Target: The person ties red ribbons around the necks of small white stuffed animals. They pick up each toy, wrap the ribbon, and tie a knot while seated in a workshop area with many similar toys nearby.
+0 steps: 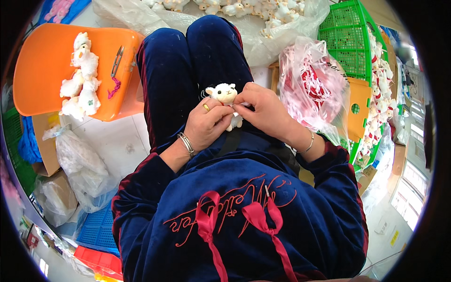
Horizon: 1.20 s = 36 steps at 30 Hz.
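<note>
A small white plush lamb sits upright over my lap, its head showing above my fingers. My left hand is closed around the lamb's body from the left, thumb and forefinger at its neck. My right hand pinches at the neck from the other side, its fingertips meeting those of the left. A little red shows at the neck between the fingers; what exactly the fingertips grip is too small to tell. The lamb's middle is hidden by my hands, and its feet show below them.
On the left, an orange chair holds several white plush lambs, thread snips and a pink cord. A clear bag of red and pink ribbons stands at right, by green crates. More plush toys lie on plastic ahead.
</note>
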Motion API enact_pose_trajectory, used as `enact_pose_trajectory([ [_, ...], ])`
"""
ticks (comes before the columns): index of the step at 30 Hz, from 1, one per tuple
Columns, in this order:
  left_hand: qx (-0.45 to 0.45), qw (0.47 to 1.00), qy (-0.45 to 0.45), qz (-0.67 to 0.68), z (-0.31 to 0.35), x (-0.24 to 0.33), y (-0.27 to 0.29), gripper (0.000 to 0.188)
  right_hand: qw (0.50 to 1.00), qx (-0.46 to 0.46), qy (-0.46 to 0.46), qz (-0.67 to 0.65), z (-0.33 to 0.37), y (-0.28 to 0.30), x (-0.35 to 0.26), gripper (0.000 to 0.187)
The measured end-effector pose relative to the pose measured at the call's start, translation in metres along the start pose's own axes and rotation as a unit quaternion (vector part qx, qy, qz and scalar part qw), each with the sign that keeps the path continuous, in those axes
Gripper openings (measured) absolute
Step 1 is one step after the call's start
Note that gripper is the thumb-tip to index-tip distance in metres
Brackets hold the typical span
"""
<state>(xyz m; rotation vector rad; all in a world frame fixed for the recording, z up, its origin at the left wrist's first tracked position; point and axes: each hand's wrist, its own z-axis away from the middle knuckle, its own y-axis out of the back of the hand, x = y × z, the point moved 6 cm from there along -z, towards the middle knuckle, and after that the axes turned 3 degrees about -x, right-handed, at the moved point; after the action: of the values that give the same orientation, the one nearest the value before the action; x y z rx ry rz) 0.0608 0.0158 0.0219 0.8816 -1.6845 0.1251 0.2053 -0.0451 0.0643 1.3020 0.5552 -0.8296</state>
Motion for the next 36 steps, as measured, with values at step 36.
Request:
enact_pose_trajectory([
  [36,0.036,0.949,0.218,0.226,0.009,-0.03,-0.006,0.005,0.98,0.178,0.094,-0.008,0.0,0.046,0.0,0.014],
])
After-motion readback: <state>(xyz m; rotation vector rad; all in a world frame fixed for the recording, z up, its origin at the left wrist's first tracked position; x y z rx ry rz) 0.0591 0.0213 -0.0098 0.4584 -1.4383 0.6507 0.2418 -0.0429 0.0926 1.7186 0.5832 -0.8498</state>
